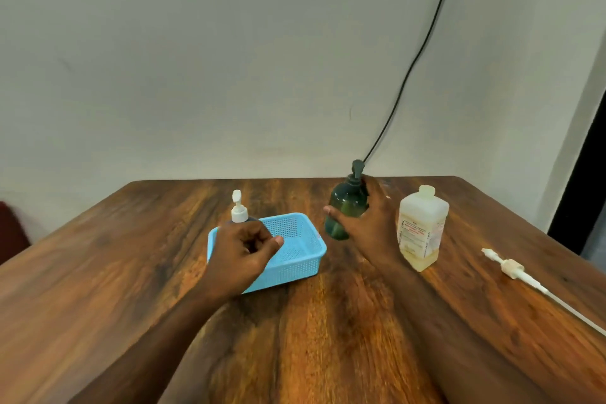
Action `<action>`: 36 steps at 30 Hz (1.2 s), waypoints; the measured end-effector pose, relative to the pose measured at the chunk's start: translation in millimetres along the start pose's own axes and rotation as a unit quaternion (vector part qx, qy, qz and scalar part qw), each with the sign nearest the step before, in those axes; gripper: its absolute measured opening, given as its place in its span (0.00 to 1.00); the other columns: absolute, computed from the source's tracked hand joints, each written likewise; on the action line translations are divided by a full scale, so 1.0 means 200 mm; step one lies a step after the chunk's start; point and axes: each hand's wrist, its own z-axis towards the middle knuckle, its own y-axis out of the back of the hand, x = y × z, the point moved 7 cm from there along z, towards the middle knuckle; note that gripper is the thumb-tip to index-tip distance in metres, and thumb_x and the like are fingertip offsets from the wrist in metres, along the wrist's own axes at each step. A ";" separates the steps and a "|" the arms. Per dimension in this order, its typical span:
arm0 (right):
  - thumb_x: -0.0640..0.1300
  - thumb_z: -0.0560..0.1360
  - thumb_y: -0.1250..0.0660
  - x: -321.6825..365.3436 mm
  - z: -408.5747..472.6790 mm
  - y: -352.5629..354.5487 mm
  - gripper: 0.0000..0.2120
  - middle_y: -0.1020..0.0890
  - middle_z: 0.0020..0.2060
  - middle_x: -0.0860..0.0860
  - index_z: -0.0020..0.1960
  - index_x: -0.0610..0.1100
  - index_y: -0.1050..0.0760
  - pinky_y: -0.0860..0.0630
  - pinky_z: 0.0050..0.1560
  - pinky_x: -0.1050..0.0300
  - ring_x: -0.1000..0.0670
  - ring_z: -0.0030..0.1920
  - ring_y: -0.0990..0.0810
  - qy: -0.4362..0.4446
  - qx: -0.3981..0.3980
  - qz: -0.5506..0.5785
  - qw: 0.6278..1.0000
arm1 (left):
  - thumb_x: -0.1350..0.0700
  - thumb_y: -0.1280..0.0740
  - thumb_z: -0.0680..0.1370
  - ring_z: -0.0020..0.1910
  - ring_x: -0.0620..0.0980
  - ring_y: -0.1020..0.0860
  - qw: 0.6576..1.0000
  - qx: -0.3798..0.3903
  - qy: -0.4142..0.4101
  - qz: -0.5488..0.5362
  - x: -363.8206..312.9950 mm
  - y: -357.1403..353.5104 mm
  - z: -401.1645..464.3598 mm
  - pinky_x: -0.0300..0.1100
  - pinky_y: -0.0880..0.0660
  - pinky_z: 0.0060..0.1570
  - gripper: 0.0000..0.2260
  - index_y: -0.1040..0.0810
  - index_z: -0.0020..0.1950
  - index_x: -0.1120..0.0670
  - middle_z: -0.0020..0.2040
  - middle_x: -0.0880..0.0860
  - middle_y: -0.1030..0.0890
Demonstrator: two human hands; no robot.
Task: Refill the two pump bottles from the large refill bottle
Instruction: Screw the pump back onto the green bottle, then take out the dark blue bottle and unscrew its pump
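Both forearms reach out over the wooden table (pixel 131 272). Nearest, the left hand (pixel 242 256) sits over the near corner of the blue basket (pixel 295 259), fingers curled round the dark bottle with the white pump (pixel 238 207) standing in that basket; only the pump top shows above the knuckles. Off to the right, a loose white pump with its long tube (pixel 515 270) lies flat on the wood, well apart from everything. Further out, the right hand (pixel 370 223) wraps the green pump bottle (pixel 346 210) from its right side, thumb across the front, bottle tilted just beside the basket. Just right of that hand stands the big refill bottle (pixel 421 229), uncapped, with pale liquid low inside. A black cable (pixel 423 43) runs down the wall behind.
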 end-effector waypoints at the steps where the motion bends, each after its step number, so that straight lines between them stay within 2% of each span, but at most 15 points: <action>1: 0.54 0.63 0.17 0.04 0.01 -0.02 0.33 0.25 0.49 0.76 0.60 0.66 0.33 0.29 0.52 0.71 0.67 0.54 0.24 0.007 0.002 0.010 1.000 | 0.58 0.25 0.77 0.33 0.48 0.21 1.000 -0.010 0.010 -0.003 0.04 0.06 -0.01 0.37 0.28 0.30 0.10 0.19 0.36 0.55 0.32 0.51 0.19; 3: 0.54 0.63 0.17 0.12 0.04 -0.08 0.34 0.26 0.49 0.79 0.59 0.68 0.34 0.29 0.47 0.78 0.74 0.55 0.26 0.022 0.020 0.026 0.999 | 0.56 0.28 0.78 0.33 0.45 0.21 0.998 -0.041 0.043 -0.036 0.13 0.18 0.00 0.41 0.26 0.31 0.11 0.18 0.35 0.50 0.33 0.48 0.18; 5: 0.54 0.63 0.17 0.17 0.06 -0.15 0.33 0.23 0.51 0.75 0.59 0.66 0.33 0.27 0.47 0.79 0.72 0.55 0.25 0.021 0.062 0.043 0.997 | 0.60 0.31 0.80 0.28 0.43 0.26 0.991 -0.094 0.064 -0.075 0.22 0.28 0.02 0.45 0.29 0.30 0.17 0.23 0.32 0.51 0.28 0.49 0.22; 8: 0.52 0.63 0.16 0.16 0.05 -0.29 0.30 0.19 0.53 0.62 0.60 0.59 0.28 0.21 0.53 0.66 0.62 0.54 0.20 -0.003 0.141 0.061 0.988 | 0.62 0.33 0.81 0.26 0.46 0.30 0.981 -0.137 0.092 -0.103 0.33 0.35 0.06 0.43 0.31 0.29 0.16 0.26 0.33 0.60 0.27 0.55 0.27; 10: 0.50 0.63 0.16 0.13 0.01 -0.38 0.30 0.18 0.53 0.59 0.60 0.55 0.26 0.20 0.56 0.59 0.59 0.55 0.19 -0.026 0.186 0.057 0.981 | 0.61 0.34 0.82 0.27 0.50 0.29 0.980 -0.136 0.111 -0.092 0.40 0.35 0.08 0.45 0.29 0.31 0.15 0.25 0.36 0.64 0.29 0.61 0.27; 11: 0.49 0.63 0.15 0.09 -0.01 -0.40 0.30 0.17 0.53 0.58 0.60 0.54 0.25 0.20 0.56 0.59 0.58 0.54 0.19 -0.037 0.198 0.049 0.978 | 0.60 0.34 0.82 0.27 0.51 0.29 0.981 -0.129 0.120 -0.084 0.42 0.34 0.09 0.46 0.29 0.31 0.15 0.25 0.37 0.63 0.29 0.60 0.26; 15: 0.48 0.63 0.16 0.00 -0.07 -0.48 0.30 0.19 0.53 0.62 0.61 0.56 0.26 0.27 0.47 0.70 0.62 0.54 0.21 -0.085 0.228 0.040 0.969 | 0.58 0.34 0.83 0.26 0.46 0.26 0.982 -0.102 0.146 -0.063 0.48 0.31 0.11 0.45 0.27 0.30 0.15 0.23 0.36 0.60 0.29 0.56 0.24; 17: 0.48 0.64 0.16 -0.02 -0.07 -0.50 0.31 0.20 0.53 0.62 0.62 0.55 0.26 0.29 0.46 0.71 0.61 0.54 0.22 -0.106 0.233 0.041 0.966 | 0.58 0.35 0.83 0.29 0.51 0.25 0.984 -0.094 0.145 -0.055 0.49 0.30 0.13 0.46 0.27 0.32 0.15 0.23 0.37 0.61 0.31 0.59 0.24; 19: 0.47 0.63 0.16 -0.02 -0.05 -0.51 0.31 0.21 0.53 0.62 0.61 0.57 0.27 0.28 0.48 0.69 0.60 0.54 0.22 -0.108 0.245 0.029 0.963 | 0.58 0.35 0.83 0.31 0.56 0.25 0.985 -0.088 0.142 -0.052 0.49 0.30 0.14 0.49 0.26 0.34 0.15 0.22 0.39 0.63 0.33 0.63 0.23; 23: 0.46 0.63 0.15 -0.03 -0.04 -0.53 0.34 0.21 0.54 0.60 0.63 0.57 0.28 0.23 0.57 0.58 0.55 0.57 0.21 -0.115 0.275 0.015 0.954 | 0.58 0.35 0.83 0.32 0.58 0.25 0.984 -0.089 0.146 -0.051 0.50 0.29 0.14 0.49 0.26 0.35 0.15 0.23 0.39 0.64 0.34 0.65 0.23; 25: 0.46 0.63 0.15 -0.03 -0.04 -0.53 0.33 0.21 0.53 0.61 0.61 0.58 0.28 0.23 0.55 0.59 0.55 0.57 0.21 -0.111 0.279 0.010 0.954 | 0.58 0.35 0.83 0.31 0.56 0.25 0.983 -0.091 0.152 -0.052 0.52 0.29 0.13 0.49 0.26 0.35 0.15 0.23 0.38 0.63 0.33 0.64 0.23; 27: 0.46 0.63 0.15 -0.02 -0.05 -0.53 0.33 0.22 0.51 0.64 0.60 0.60 0.30 0.26 0.50 0.65 0.56 0.56 0.22 -0.107 0.284 0.005 0.953 | 0.57 0.35 0.83 0.30 0.53 0.24 0.982 -0.091 0.156 -0.050 0.53 0.29 0.12 0.47 0.26 0.34 0.15 0.23 0.38 0.62 0.32 0.61 0.23; 32: 0.46 0.64 0.16 0.00 -0.09 -0.50 0.35 0.24 0.57 0.61 0.61 0.62 0.34 0.32 0.47 0.71 0.57 0.58 0.24 -0.094 0.262 -0.006 0.960 | 0.56 0.35 0.83 0.29 0.51 0.23 0.983 -0.088 0.154 -0.040 0.54 0.30 0.10 0.45 0.26 0.32 0.15 0.22 0.38 0.60 0.32 0.58 0.22; 34: 0.45 0.65 0.17 0.01 -0.11 -0.47 0.33 0.24 0.58 0.62 0.60 0.63 0.33 0.33 0.47 0.71 0.57 0.59 0.25 -0.094 0.219 -0.001 0.971 | 0.56 0.35 0.83 0.29 0.50 0.23 0.983 -0.091 0.155 -0.041 0.54 0.31 0.10 0.45 0.26 0.31 0.16 0.22 0.37 0.60 0.31 0.58 0.22; 36: 0.44 0.67 0.18 0.03 -0.14 -0.40 0.29 0.24 0.56 0.62 0.56 0.62 0.32 0.33 0.45 0.72 0.59 0.58 0.25 -0.083 0.138 -0.010 0.987 | 0.56 0.35 0.83 0.29 0.50 0.23 0.982 -0.092 0.157 -0.045 0.54 0.31 0.10 0.45 0.26 0.31 0.16 0.22 0.37 0.60 0.31 0.58 0.22</action>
